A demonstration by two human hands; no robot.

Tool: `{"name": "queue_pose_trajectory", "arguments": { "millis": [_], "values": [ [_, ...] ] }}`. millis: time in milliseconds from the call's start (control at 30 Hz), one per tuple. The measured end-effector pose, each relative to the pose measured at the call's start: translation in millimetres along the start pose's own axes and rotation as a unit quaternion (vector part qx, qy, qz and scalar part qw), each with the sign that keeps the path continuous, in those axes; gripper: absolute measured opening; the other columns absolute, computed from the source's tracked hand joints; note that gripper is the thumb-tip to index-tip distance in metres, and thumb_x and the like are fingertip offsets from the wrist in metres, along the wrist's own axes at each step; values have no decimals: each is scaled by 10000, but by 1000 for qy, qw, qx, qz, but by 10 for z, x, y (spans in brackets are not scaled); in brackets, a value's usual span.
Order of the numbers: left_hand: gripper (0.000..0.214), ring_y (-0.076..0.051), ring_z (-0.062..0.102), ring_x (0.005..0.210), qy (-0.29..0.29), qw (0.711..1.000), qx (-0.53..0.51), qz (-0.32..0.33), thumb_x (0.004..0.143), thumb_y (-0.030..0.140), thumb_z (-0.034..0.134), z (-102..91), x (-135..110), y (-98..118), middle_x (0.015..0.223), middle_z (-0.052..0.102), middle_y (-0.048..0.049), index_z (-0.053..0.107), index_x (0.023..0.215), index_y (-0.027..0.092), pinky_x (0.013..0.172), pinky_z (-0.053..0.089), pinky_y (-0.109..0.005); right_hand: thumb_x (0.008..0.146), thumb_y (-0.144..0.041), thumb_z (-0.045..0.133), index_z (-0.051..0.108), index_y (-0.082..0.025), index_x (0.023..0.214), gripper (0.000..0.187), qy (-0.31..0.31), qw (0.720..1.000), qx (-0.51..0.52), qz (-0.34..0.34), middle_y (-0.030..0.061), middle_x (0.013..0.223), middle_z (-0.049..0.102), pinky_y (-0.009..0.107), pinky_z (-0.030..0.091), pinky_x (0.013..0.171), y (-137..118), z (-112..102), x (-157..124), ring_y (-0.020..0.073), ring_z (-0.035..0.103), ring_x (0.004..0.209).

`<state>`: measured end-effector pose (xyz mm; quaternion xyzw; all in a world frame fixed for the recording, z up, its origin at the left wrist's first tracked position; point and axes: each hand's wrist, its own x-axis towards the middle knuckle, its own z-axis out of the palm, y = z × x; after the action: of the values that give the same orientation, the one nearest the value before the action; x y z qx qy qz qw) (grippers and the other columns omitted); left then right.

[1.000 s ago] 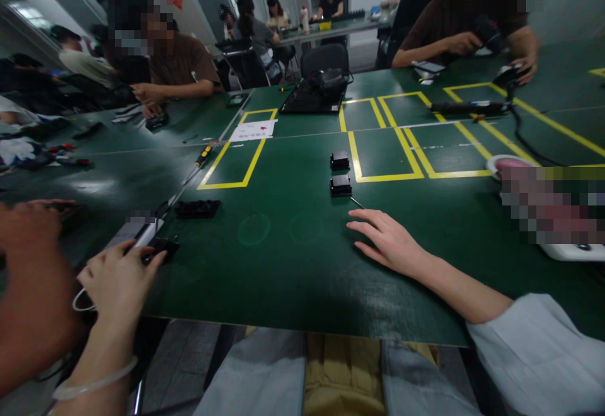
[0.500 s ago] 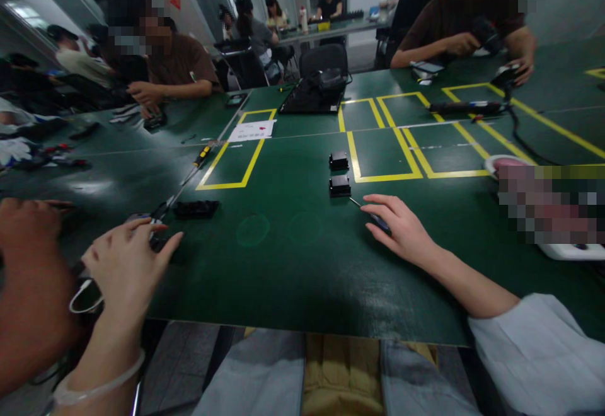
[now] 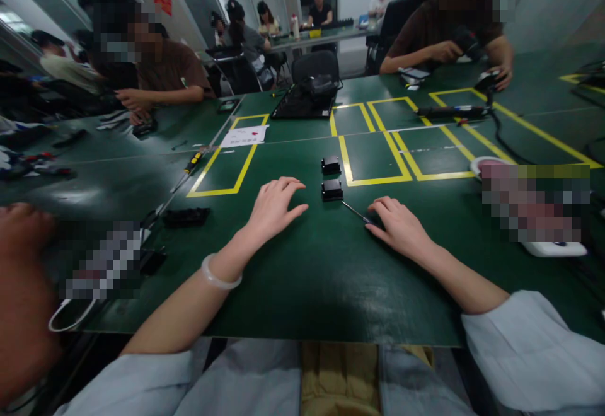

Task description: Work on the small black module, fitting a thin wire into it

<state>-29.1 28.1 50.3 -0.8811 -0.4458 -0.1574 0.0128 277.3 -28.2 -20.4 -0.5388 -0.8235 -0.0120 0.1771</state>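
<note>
My left hand (image 3: pixel 276 208) is over the table with its fingers stretched and thumb apart, holding nothing. To its right, two small black blocks stand one behind the other, the near block (image 3: pixel 332 190) and the far block (image 3: pixel 331 164). My right hand (image 3: pixel 399 224) has its fingers and thumb around the handle of a screwdriver (image 3: pixel 355 210). The metal shaft points left toward the near block, and most of the handle is hidden under the fingers.
A black part (image 3: pixel 186 216) and another dark piece (image 3: pixel 152 261) lie at left. A yellow-black screwdriver (image 3: pixel 193 162) lies beyond them. A white-rimmed device (image 3: pixel 553 249) stands at right. A co-worker's arm (image 3: pixel 23 302) reaches in at far left; others sit opposite.
My left hand has moved right, from the dark piece at the left toward the two blocks. My right hand has closed in around the screwdriver handle. The view has shifted slightly.
</note>
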Motion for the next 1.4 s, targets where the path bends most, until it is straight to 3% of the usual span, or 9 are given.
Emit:
{"name": "queue_pose_trajectory", "arguments": {
  "millis": [167,333,533,633,800,1000,1133,1267,1400],
  "values": [
    [423,-274,506,1170,-20,995,-94,26,897,410,579,415,513,5,1298,521,-100,518,1275,230,938,419,-417,872,-382,542,541,-208,931,184,-3,999,-34,-15,81,956,573,365,462,688,11,30,-5,234,545,856],
    [508,-283,393,1317,4,989,-143,37,918,503,510,753,1144,-131,1432,423,-97,479,1367,267,1069,344,-453,897,-300,498,542,-189,912,121,-65,996,-54,10,85,967,569,348,422,737,-18,-21,18,222,524,885],
    [477,-301,307,1390,-60,986,-151,37,946,520,426,1056,1614,-285,1457,416,-104,547,1334,270,1136,230,-508,887,-270,494,528,-188,882,89,-89,996,-25,8,82,959,563,333,402,746,6,-67,39,215,515,885],
    [406,-285,348,1366,-80,982,-151,76,924,458,500,1123,1588,-301,1440,437,-104,626,1249,250,1143,239,-471,878,-265,498,516,-193,870,75,-95,995,11,-1,77,950,559,331,404,754,23,-87,48,211,511,878],
    [348,-269,366,1340,-45,985,-144,82,950,429,470,1139,1325,-245,1407,453,-89,681,1174,268,1135,263,-462,847,-250,527,490,-204,848,59,-113,986,122,-25,63,962,542,305,408,748,17,-145,46,188,504,874],
    [347,-262,353,1330,-32,984,-160,76,964,437,444,1042,926,-79,1423,437,-57,718,1091,265,1136,274,-461,824,-252,575,523,-199,872,88,-174,941,289,-26,3,863,536,255,383,655,10,-182,47,121,489,732],
    [350,-262,347,1335,-35,984,-163,67,969,447,432,954,720,41,1428,433,-44,720,1079,280,1128,293,-465,833,-319,605,537,-182,853,154,-225,887,404,2,-20,759,545,238,369,607,20,-184,51,98,476,661],
    [335,-260,346,1343,-35,986,-151,64,972,426,439,901,603,117,1429,430,-50,718,1074,272,1126,299,-448,829,-399,639,510,-172,892,268,-261,790,553,45,-2,736,618,246,423,619,59,-162,48,103,541,659],
    [300,-265,315,1365,23,991,-121,55,968,398,465,814,460,162,1458,398,-40,650,1175,284,1130,267,-473,815,-399,676,510,-172,905,295,-250,738,623,66,-2,713,653,256,449,640,125,-138,53,101,580,636]
  ]
}}
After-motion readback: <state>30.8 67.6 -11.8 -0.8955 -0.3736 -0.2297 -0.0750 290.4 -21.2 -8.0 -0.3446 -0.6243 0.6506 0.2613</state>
